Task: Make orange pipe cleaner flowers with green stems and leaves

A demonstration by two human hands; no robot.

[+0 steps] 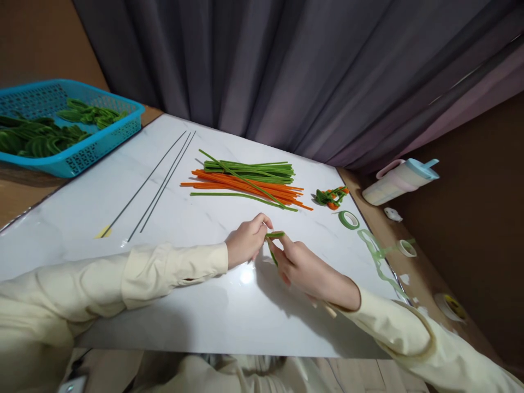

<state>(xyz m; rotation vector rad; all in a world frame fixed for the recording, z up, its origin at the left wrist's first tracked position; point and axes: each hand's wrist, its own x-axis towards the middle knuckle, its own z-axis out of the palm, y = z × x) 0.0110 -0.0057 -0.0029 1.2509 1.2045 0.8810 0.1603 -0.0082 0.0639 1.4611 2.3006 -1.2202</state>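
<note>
Above the front half of the white board, my left hand (249, 239) pinches one end of a bent green pipe cleaner (275, 234). My right hand (305, 267) grips the same piece between thumb and fingers, close to the left fingertips; part of it hangs down between the hands. A pale stick-like end (329, 310) pokes out below my right wrist, its kind unclear. Beyond the hands lie a bundle of green pipe cleaners (262, 172) and a bundle of orange pipe cleaners (245, 185). A single green pipe cleaner (229, 194) lies in front of them, another crosses on top.
A blue basket (102, 144) with green leaf shapes stands at the left. Three thin dark rods (161, 183) lie on the white board (164, 333). Rightward are a small orange-and-green piece (332, 197), green tape (349, 220), loose tape strip (379, 254) and a tumbler (399, 183).
</note>
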